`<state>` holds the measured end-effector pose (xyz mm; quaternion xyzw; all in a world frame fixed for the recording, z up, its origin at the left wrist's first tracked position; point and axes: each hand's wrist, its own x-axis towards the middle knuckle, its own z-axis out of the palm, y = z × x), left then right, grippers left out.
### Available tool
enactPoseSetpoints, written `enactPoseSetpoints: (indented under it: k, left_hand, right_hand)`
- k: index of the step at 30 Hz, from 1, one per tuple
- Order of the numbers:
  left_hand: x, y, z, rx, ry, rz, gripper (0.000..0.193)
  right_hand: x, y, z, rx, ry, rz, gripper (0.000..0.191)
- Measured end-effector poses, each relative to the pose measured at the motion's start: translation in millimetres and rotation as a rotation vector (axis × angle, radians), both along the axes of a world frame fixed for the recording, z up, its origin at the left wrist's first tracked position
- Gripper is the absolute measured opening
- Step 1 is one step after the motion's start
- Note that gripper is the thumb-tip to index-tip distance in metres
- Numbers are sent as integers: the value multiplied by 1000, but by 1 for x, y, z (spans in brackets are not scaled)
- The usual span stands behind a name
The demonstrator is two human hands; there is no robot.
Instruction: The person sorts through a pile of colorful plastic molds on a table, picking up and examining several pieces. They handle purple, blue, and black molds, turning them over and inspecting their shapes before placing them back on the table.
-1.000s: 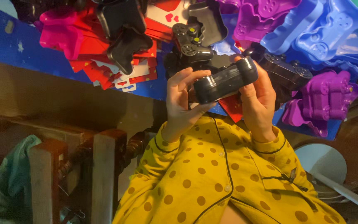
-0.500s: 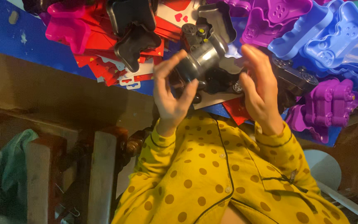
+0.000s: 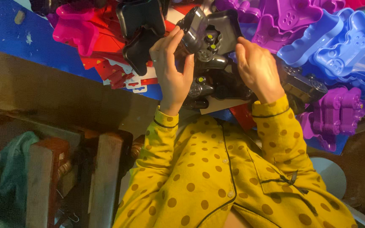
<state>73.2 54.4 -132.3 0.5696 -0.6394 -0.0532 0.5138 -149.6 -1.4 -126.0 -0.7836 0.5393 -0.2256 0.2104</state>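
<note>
The left hand (image 3: 172, 71) has its grip closed around a black game controller (image 3: 194, 29), holding it up over the counter (image 3: 17, 38). The right hand (image 3: 256, 67) is just beside it, fingers loose, touching a black tray (image 3: 227, 25). More black controllers (image 3: 216, 82) lie under both hands, with purple trays (image 3: 336, 114) and blue trays (image 3: 339, 42) all around

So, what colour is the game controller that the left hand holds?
Dark grey to black controller, in the left hand; seen in the head view.

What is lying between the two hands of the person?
In the head view, black game controllers lie between the left hand and the right hand. The left hand grips the top one, a dark controller; the right hand rests on the pile.
</note>
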Motion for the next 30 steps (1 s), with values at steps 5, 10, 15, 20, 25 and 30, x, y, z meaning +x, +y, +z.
enactPoseSetpoints:
  k: [5,10,15,20,25,30]
  left_hand:
    - [2,-8,-2,87,-39,-37,54]
    - [-6,-8,-1,113,-46,-69,45]
    - [-12,-8,1,143,-43,-72,36]
    - [-21,-12,4,147,-89,-92,33]
    - [-28,-14,7,152,-111,-109,32]
    - [-31,-14,12,155,-89,-161,30]
  right_hand:
    - [-17,12,23,-255,-1,-56,25]
    - [-24,19,37,-186,-134,-26,23]
    - [-15,21,33,-212,-104,7,12]
    - [-8,24,32,-92,-112,10,16]
    - [-8,23,32,-197,-98,-3,9]
    - [-5,15,24,-276,45,58,28]
